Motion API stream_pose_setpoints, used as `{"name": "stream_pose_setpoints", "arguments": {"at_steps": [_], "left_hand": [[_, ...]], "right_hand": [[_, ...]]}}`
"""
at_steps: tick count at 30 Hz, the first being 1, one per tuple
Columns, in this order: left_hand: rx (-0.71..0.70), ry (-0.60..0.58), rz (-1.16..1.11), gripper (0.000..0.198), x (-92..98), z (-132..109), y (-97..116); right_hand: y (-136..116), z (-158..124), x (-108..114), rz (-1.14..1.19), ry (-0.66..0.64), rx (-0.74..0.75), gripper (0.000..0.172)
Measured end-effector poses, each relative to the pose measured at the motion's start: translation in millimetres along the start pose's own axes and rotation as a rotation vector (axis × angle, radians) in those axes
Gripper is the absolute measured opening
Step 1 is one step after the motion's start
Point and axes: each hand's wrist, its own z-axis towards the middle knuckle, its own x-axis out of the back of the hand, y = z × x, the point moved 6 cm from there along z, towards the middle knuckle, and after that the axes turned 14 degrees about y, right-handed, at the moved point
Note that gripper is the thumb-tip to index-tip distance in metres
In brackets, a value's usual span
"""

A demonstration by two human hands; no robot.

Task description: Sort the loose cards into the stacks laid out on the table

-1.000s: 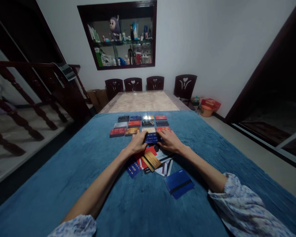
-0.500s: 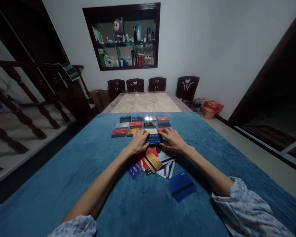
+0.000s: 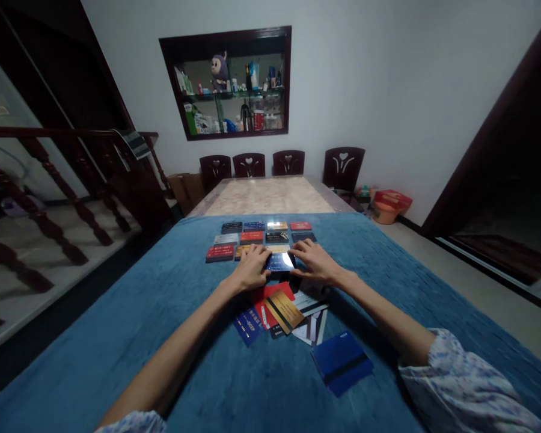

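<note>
Between my hands sits a dark blue card stack (image 3: 279, 263), glare on its right part. The fingers of my left hand (image 3: 251, 267) close on its left edge, while my right hand (image 3: 316, 263) grips the right edge. Just beyond are rows of card stacks, among them a red stack (image 3: 220, 252), a silver one (image 3: 226, 239) and a black one (image 3: 276, 237); my hands partly cover the nearest row. Closer to me lies a loose pile with a gold card (image 3: 284, 310), a blue card (image 3: 249, 325) and a red card (image 3: 270, 294). Blue cards (image 3: 342, 362) with a dark stripe lie at the right.
A blue cloth (image 3: 198, 373) covers the near part of the table, and the bare marbled tabletop (image 3: 265, 197) shows beyond it. Dark chairs (image 3: 344, 168) stand along the far end. A wooden railing (image 3: 67, 180) runs on the left; an orange bucket (image 3: 386, 210) is on the floor at right.
The camera view has tilted up slightly, so everything sits lower. Both hands stay at the blue card stack, whose top now catches a bright reflection.
</note>
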Motion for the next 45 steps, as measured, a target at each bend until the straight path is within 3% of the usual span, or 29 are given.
{"name": "stream_pose_setpoints", "arguments": {"at_steps": [16,26,32,45], "left_hand": [[0.008,-0.048,0.075,0.043,17.1,29,-38],[0.035,-0.064,0.164,0.041,26.9,62,-73],[0.080,-0.077,0.182,0.045,23.3,80,-95],[0.155,-0.084,0.261,0.040,4.4,120,-134]], "right_hand": [[10,60,-9,0.044,-0.015,0.106,0.043],[19,113,-14,0.032,-0.085,0.108,0.040],[29,144,-25,0.037,-0.117,0.144,0.034],[51,188,-60,-0.066,-0.185,0.076,0.034]]}}
